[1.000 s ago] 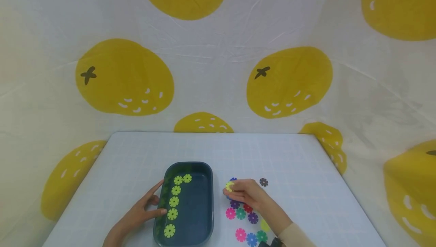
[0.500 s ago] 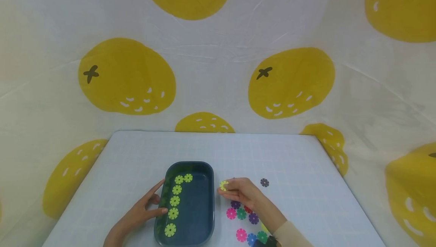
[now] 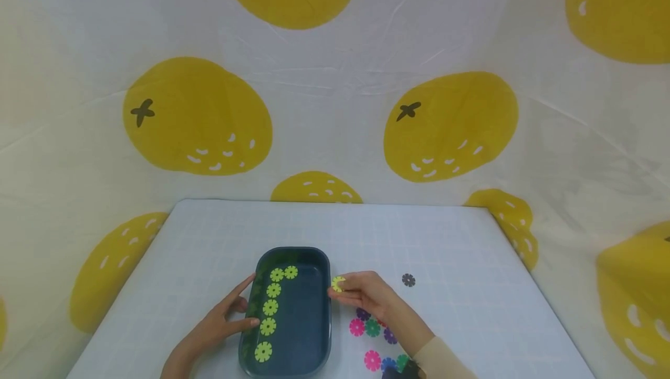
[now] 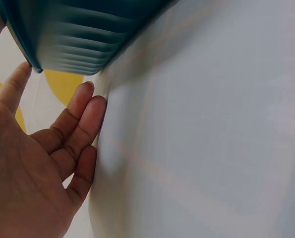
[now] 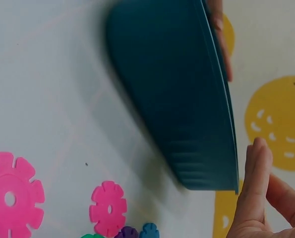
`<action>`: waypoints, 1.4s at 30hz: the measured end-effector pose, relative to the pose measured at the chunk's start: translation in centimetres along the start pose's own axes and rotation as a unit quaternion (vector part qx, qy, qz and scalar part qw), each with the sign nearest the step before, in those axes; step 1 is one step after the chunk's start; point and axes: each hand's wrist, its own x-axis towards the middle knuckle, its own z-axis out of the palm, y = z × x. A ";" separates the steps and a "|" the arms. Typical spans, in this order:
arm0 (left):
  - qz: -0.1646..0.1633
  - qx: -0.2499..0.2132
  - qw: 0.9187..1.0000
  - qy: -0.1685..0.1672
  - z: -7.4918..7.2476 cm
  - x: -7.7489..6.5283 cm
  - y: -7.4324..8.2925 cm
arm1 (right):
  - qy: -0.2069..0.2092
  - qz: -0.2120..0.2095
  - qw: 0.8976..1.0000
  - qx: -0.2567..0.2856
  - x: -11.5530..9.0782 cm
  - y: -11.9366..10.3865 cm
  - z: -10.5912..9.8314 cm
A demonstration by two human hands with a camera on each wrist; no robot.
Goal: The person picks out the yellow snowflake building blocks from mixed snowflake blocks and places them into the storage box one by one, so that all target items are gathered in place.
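A dark teal rectangular tray (image 3: 300, 324) holds several yellow-green snowflake discs (image 3: 270, 307), laid in a column down its left side with one beside the top disc. My left hand (image 3: 216, 324) touches the tray's left rim with thumb and index finger spread apart. In the left wrist view, the other fingers (image 4: 78, 129) lie loosely bent below the tray. At the tray's right rim, my right hand (image 3: 369, 292) pinches a yellow snowflake disc (image 3: 338, 284) between thumb and fingers. That disc is hidden in the right wrist view.
Loose snowflake discs in pink (image 3: 357, 327), green (image 3: 373, 327), purple and blue lie right of the tray, partly under the right forearm. A dark grey disc (image 3: 408, 280) lies apart, farther right. A white cloth with yellow fruit prints (image 3: 450, 126) hangs behind the table.
My right hand has carried the yellow snowflake disc leftward from above the loose discs to the tray's right rim. The left hand stays at the tray. The head view has shifted slightly.
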 end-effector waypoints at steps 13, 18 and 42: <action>-0.004 -0.009 1.000 0.002 0.0 0.0 0.0 | -0.022 0.000 1.000 0.010 0.7 0.3 1.9; 0.001 -0.012 1.000 0.003 0.0 0.0 0.0 | -0.017 0.001 1.000 0.004 0.9 0.3 2.4; 0.007 -0.021 1.000 -0.008 -0.2 -0.1 -0.1 | -0.030 0.008 0.999 -0.023 2.2 -0.4 6.9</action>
